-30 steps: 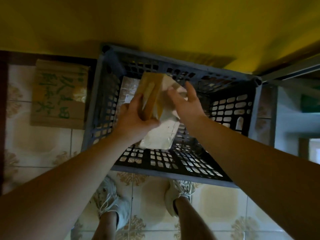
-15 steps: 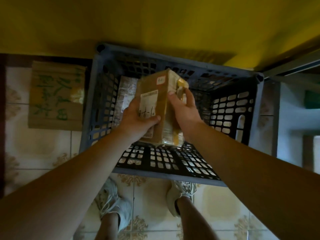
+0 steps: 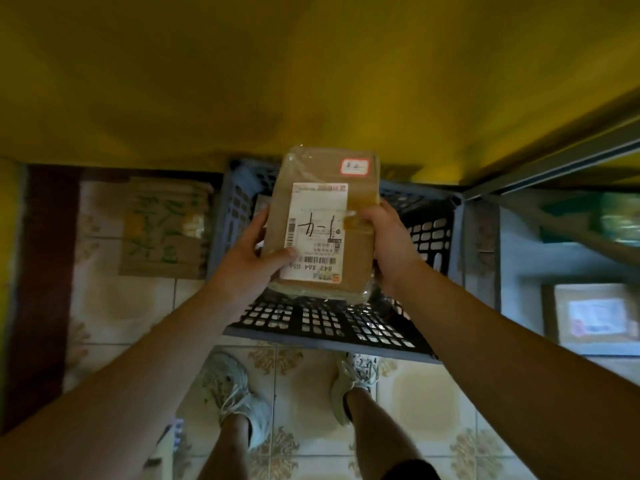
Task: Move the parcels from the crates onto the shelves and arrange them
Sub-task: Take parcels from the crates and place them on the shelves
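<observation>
Brown cardboard first, far left: a flattened carton sheet (image 3: pixel 166 226) with green lettering lies flat on the tiled floor (image 3: pixel 114 306), just beside the left wall of the blue plastic crate (image 3: pixel 311 320). The crate stands on the floor against the foot of the yellow wall (image 3: pixel 311 81).

Now the action, over the crate's far half. The left hand (image 3: pixel 249 258) is clamped on the left edge of the parcel (image 3: pixel 356 258), thumb pressed on top at the lower left corner of the white shipping label (image 3: pixel 317 230), fingers wrapped out of sight underneath. It is a flat brown box sealed in clear tape, held up in the air, clear of the crate floor, with its broad labelled face turned up at the camera. The label carries barcodes and a black handwritten mark, and a small red-bordered sticker (image 3: pixel 354 167) sits at the parcel's far right corner. The right hand (image 3: pixel 388 237) grips the opposite edge, thumb on the taped seam, so the two hands are apart with the box pinned between them.

Below the near rim of the crate stand a pale left sneaker (image 3: pixel 239 393) and a right sneaker (image 3: pixel 353 386).

Far right, the grey shelf unit (image 3: pixel 561 261) touches the crate's right wall. A labelled box (image 3: pixel 595 313) lies on its lower level, blurred, and something green (image 3: pixel 620 216) shows above it.
</observation>
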{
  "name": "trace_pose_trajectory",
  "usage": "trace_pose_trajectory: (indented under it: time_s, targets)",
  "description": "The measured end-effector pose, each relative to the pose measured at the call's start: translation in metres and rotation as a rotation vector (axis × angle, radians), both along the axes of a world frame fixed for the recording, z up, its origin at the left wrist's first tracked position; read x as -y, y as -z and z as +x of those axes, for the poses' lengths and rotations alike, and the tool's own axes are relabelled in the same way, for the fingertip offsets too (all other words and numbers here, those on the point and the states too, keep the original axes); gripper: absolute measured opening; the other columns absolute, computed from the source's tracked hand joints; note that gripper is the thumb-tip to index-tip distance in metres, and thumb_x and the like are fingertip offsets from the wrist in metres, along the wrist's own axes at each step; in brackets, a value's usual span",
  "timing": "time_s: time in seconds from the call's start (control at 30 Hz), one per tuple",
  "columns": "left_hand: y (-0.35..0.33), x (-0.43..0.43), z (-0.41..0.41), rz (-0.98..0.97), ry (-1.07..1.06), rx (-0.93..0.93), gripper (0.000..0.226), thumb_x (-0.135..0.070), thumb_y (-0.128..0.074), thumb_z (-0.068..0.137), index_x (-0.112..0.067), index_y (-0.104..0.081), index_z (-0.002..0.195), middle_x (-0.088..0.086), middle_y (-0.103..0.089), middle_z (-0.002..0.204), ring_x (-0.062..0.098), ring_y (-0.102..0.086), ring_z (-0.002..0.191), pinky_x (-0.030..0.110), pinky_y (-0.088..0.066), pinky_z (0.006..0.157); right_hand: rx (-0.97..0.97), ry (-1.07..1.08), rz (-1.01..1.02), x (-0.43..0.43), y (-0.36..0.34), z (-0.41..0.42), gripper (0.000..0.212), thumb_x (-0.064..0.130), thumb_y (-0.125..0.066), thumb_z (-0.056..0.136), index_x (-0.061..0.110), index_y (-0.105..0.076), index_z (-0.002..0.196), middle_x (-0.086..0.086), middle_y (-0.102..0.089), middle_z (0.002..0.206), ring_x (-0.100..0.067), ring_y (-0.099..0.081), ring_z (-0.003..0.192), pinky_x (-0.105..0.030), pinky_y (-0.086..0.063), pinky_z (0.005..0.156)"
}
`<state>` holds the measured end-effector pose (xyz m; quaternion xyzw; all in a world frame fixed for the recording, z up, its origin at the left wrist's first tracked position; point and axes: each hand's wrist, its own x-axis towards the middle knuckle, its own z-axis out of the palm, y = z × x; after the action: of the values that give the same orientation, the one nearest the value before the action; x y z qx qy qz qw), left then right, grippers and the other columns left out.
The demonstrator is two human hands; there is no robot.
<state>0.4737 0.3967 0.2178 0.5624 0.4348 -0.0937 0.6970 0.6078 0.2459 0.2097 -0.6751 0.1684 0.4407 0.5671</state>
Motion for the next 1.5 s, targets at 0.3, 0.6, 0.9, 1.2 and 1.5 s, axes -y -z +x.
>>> trace_pose_trajectory:
  time_s: [0.3, 0.6, 0.9, 1.2, 1.5]
  targets:
    - [-0.217, 0.011, -0.019, 0.053, 0.084, 0.266, 0.071, -0.008, -0.061, 0.092, -0.067, -0.041, 0.126, -0.025, -0.061, 0.125, 0.004, -0.062, 0.112, 0.037, -0.051, 0.092, 0.168, 0.045, 0.096, 0.016, -0.221, -0.014, 0.061, 0.050, -0.059, 0.062, 0.032, -0.062, 0.119, -0.003, -0.073, 0.108, -0.027, -0.070, 0.098, -0.046, -0.054, 0.087]
    - [-0.376, 0.008, -0.059, 0.056, 0.202, 0.461, 0.062, -0.002, -0.055, 0.091, -0.053, -0.044, 0.125, -0.014, -0.070, 0.113, 0.014, -0.069, 0.100, 0.031, -0.059, 0.073, 0.454, 0.162, 0.146, 0.045, -0.392, -0.078, 0.060, 0.047, -0.061, 0.091, 0.031, -0.040, 0.145, 0.001, -0.067, 0.121, -0.017, -0.071, 0.097, -0.040, -0.059, 0.078]
    - [-0.483, 0.037, -0.093, 0.225, 0.331, 0.607, 0.067, 0.003, -0.059, 0.087, -0.062, -0.058, 0.103, -0.027, -0.069, 0.103, 0.003, -0.068, 0.094, 0.017, -0.055, 0.066, 0.765, 0.305, 0.078, 0.111, -0.501, -0.128, 0.088, 0.062, -0.061, 0.076, 0.039, -0.024, 0.152, 0.003, -0.040, 0.151, -0.024, -0.048, 0.130, -0.052, -0.044, 0.105]
    - [-0.525, 0.206, -0.130, 0.139, 0.322, 0.695, 0.055, 0.006, -0.056, 0.088, -0.045, -0.060, 0.108, -0.013, -0.073, 0.104, 0.012, -0.070, 0.093, 0.025, -0.055, 0.067, 0.858, 0.317, 0.060, 0.285, -0.532, -0.192, 0.074, 0.052, -0.060, 0.086, 0.035, -0.028, 0.151, 0.003, -0.044, 0.148, -0.014, -0.057, 0.116, -0.038, -0.055, 0.086]
    - [-0.541, 0.426, -0.109, -0.018, 0.652, 0.666, 0.054, -0.001, -0.061, 0.087, -0.056, -0.065, 0.092, -0.011, -0.074, 0.089, 0.017, -0.073, 0.077, 0.025, -0.055, 0.054, 0.815, 0.669, -0.014, 0.511, -0.555, -0.246, 0.083, 0.056, -0.064, 0.068, 0.034, -0.037, 0.144, 0.003, -0.059, 0.130, -0.019, -0.067, 0.105, -0.047, -0.055, 0.092]
